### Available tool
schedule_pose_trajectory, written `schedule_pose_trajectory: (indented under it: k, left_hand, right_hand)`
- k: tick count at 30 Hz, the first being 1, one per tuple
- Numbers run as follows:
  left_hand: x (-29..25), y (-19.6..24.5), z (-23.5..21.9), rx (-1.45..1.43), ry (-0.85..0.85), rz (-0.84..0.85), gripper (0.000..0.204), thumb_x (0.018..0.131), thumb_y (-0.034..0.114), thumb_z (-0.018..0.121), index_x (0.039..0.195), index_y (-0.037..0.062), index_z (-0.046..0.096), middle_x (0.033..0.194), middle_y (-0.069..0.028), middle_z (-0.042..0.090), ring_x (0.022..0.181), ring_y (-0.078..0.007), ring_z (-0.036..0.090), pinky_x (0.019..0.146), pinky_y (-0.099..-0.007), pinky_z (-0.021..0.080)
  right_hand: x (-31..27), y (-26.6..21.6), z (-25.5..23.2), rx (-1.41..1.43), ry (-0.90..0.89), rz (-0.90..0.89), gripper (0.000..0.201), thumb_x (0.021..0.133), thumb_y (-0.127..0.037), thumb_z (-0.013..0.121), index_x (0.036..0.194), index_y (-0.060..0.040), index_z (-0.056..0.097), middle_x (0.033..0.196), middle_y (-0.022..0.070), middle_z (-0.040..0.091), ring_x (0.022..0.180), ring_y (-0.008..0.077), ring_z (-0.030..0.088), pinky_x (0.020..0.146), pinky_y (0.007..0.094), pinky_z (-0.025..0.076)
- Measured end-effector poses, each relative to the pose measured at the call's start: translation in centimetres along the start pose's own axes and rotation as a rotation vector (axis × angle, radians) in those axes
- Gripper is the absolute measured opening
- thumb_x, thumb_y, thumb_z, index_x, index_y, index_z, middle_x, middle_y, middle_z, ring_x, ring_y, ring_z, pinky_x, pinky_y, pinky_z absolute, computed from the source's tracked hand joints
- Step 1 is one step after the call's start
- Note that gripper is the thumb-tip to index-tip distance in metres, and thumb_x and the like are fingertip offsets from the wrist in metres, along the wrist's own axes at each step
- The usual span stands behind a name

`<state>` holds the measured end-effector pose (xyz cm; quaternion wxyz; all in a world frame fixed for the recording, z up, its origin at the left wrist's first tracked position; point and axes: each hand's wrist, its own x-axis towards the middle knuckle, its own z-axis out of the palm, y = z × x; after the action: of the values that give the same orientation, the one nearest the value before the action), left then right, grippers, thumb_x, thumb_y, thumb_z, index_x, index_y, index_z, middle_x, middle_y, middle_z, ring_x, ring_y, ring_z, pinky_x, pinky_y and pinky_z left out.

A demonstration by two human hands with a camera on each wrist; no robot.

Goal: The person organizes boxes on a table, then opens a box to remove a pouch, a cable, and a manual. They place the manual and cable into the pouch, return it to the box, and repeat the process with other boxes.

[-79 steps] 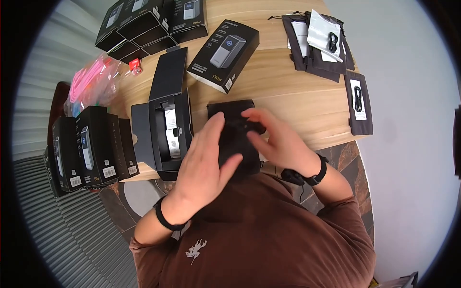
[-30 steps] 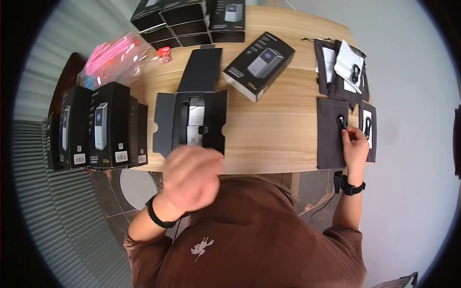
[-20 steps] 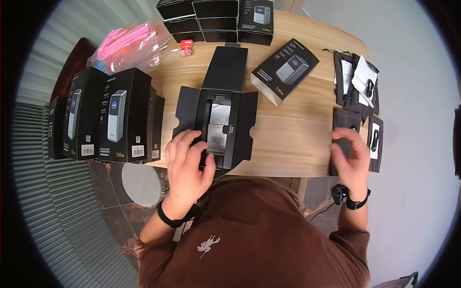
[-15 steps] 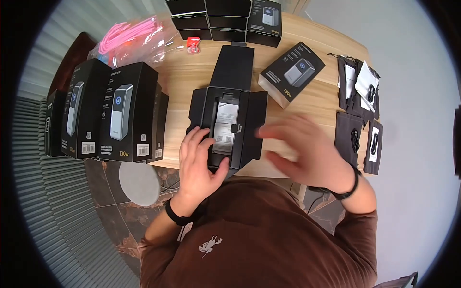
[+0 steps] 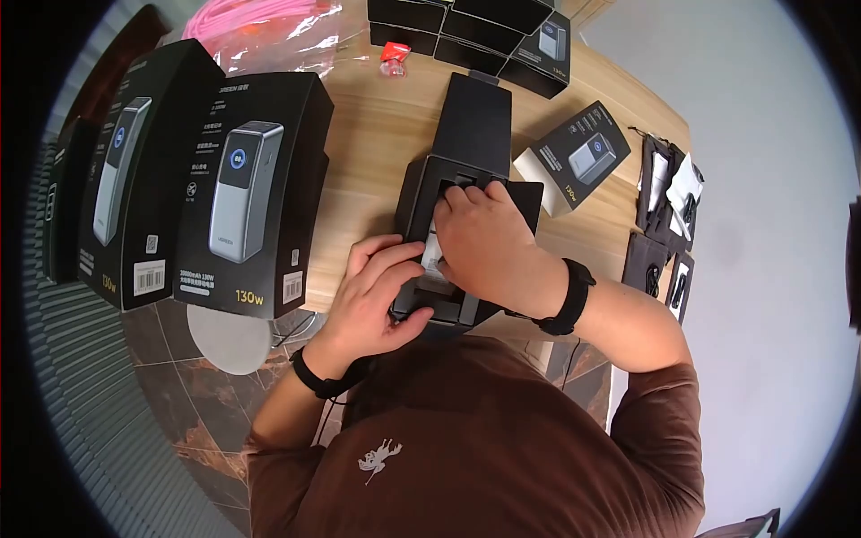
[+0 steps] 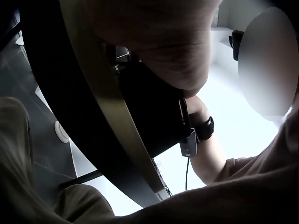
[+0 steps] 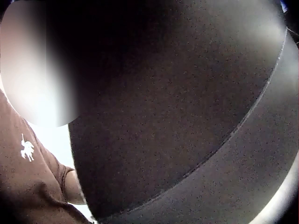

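Observation:
An upright-lidded black box (image 5: 473, 117) stands open before me in the head view, with white printed paper (image 5: 432, 260) inside. My left hand (image 5: 372, 291) holds its near left corner, fingers over the left rim and thumb along the front. My right hand (image 5: 489, 238) reaches into the box from the right, fingers bent down near its far end. Those fingertips are hidden, and I cannot tell what they hold. A dark box panel (image 7: 163, 121) fills most of the right wrist view. In the left wrist view, my left hand (image 6: 163, 46) blocks much of the box.
Tall black power bank boxes (image 5: 247, 197) stand at left. Another such box (image 5: 578, 157) lies at right, with stacked boxes (image 5: 489, 31) behind. Dark fabric pouches (image 5: 644, 255) with cables line the right edge. A plastic bag (image 5: 296, 40) and red item (image 5: 395, 54) are at the back.
My right hand has left a cable on a pouch at the right and moved left into the open box. My left hand has come onto the box's near left corner. The head view has shifted.

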<state>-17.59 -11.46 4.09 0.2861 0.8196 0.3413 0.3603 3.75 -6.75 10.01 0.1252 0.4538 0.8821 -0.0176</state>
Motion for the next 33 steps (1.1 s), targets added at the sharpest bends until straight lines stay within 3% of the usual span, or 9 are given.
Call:
schedule_pose_trajectory:
  k: [11,14,17,20,23,26,29,32,33]
  left_hand:
    - [0.0,-0.6,0.1,-0.054,0.011,-0.004,0.049,0.072,0.018,0.086,0.114,0.0049,0.065,0.137,-0.0115,0.061,0.128,-0.0394,0.052,0.105,-0.0485,0.047]
    - [0.0,-0.5,-0.1,-0.060,-0.003,-0.012,0.052,0.072,0.017,0.086,0.117,0.0049,0.064,0.138,-0.0113,0.061,0.128,-0.0393,0.052,0.106,-0.0486,0.047]
    - [0.2,-0.3,-0.2,-0.069,0.003,-0.013,0.057,0.071,0.017,0.086,0.121,0.0047,0.062,0.138,-0.0113,0.061,0.129,-0.0389,0.052,0.107,-0.0490,0.045]
    - [0.2,-0.4,-0.2,-0.061,-0.020,-0.012,0.063,0.071,0.017,0.086,0.126,0.0042,0.059,0.138,-0.0120,0.060,0.129,-0.0390,0.051,0.109,-0.0489,0.044]
    - [0.1,-0.1,0.0,-0.085,0.002,-0.063,0.067,0.070,0.017,0.087,0.129,0.0036,0.058,0.138,-0.0133,0.060,0.129,-0.0387,0.051,0.111,-0.0482,0.042]
    - [0.5,1.0,-0.6,-0.108,-0.017,-0.134,0.072,0.069,0.019,0.090,0.132,0.0039,0.056,0.141,-0.0147,0.058,0.132,-0.0392,0.050,0.113,-0.0492,0.039]
    - [2.0,3.8,-1.8,-0.122,0.159,-0.019,0.065,0.070,0.020,0.091,0.126,0.0042,0.061,0.130,-0.0132,0.065,0.125,-0.0368,0.056,0.113,-0.0507,0.037]
    - [3.1,7.1,-3.5,-0.042,0.062,0.043,0.048,0.075,0.020,0.089,0.113,0.0039,0.067,0.111,-0.0106,0.071,0.111,-0.0336,0.065,0.113,-0.0524,0.034]
    - [3.9,8.0,-3.4,-0.009,0.091,0.150,0.029,0.078,0.008,0.085,0.103,0.0028,0.069,0.093,-0.0079,0.073,0.091,-0.0296,0.069,0.102,-0.0476,0.045]
  right_hand:
    - [0.2,0.5,-1.6,0.233,-0.130,0.043,0.038,0.080,-0.027,0.083,0.111,-0.0092,0.071,0.108,0.0074,0.065,0.109,0.0271,0.062,0.096,0.0408,0.042]
    - [-0.5,0.6,-1.5,0.259,0.109,-0.027,0.028,0.079,-0.019,0.082,0.103,-0.0115,0.070,0.101,0.0060,0.067,0.105,0.0270,0.064,0.094,0.0403,0.044]
    - [-0.5,0.8,-1.5,0.547,-0.080,-0.094,0.019,0.078,-0.010,0.078,0.096,-0.0101,0.070,0.090,0.0062,0.069,0.093,0.0271,0.070,0.088,0.0387,0.045]
    - [-1.0,1.0,-2.5,0.518,0.088,-0.147,0.019,0.078,-0.008,0.077,0.094,-0.0089,0.068,0.086,0.0067,0.070,0.090,0.0283,0.072,0.083,0.0382,0.049]
    - [-1.8,2.0,-4.5,0.567,0.092,-0.218,0.023,0.079,-0.008,0.077,0.099,-0.0083,0.067,0.089,0.0083,0.070,0.091,0.0313,0.071,0.079,0.0407,0.052]
    - [-3.5,2.6,-6.8,0.730,0.053,-0.102,0.026,0.077,-0.006,0.078,0.100,-0.0081,0.065,0.091,0.0102,0.069,0.089,0.0339,0.070,0.075,0.0425,0.054]
    - [-6.3,2.9,-8.6,0.929,0.060,-0.077,0.028,0.077,-0.007,0.081,0.098,-0.0085,0.063,0.091,0.0103,0.067,0.083,0.0330,0.069,0.072,0.0408,0.054]
    - [-8.8,2.3,-7.5,1.204,0.203,-0.100,0.030,0.078,-0.011,0.084,0.096,-0.0084,0.060,0.089,0.0095,0.064,0.080,0.0298,0.066,0.072,0.0372,0.053]
    - [-9.5,2.3,-6.7,1.248,0.196,-0.107,0.037,0.079,-0.013,0.088,0.101,-0.0086,0.058,0.092,0.0071,0.064,0.082,0.0258,0.064,0.072,0.0341,0.052]
